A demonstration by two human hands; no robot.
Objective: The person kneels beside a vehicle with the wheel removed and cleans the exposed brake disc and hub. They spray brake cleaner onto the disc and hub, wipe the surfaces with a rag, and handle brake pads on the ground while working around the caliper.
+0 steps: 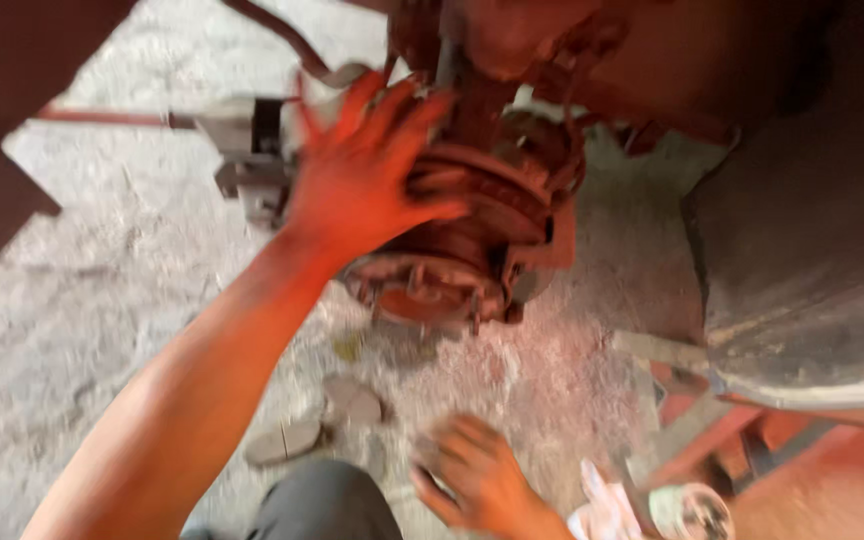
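Overhead, the left hand [367,175] lies spread on a rusty wheel hub assembly [472,235] that hangs under the vehicle body [802,200]. Its fingers [422,110] are fanned wide and rest flat against the upper edge of the brake disc [497,195], gripping nothing; the forearm runs down toward the lower left corner of the view. Below the disc, the hub face with its wheel studs [422,290] points down and to the left. Behind the hand, a grey metal bracket [247,150] sits at the end of a thin rod, just beside the wrist.

Lower down, the right hand [477,475] hovers near the concrete floor [82,300], fingers curled loosely; motion blur hides whether they hold anything. Two flat grey pads [352,400] [287,440] lie on the floor between the forearm and that hand. A white cloth [602,510] and a round tin [692,510] lie to the right, beside an orange jack frame [732,430].
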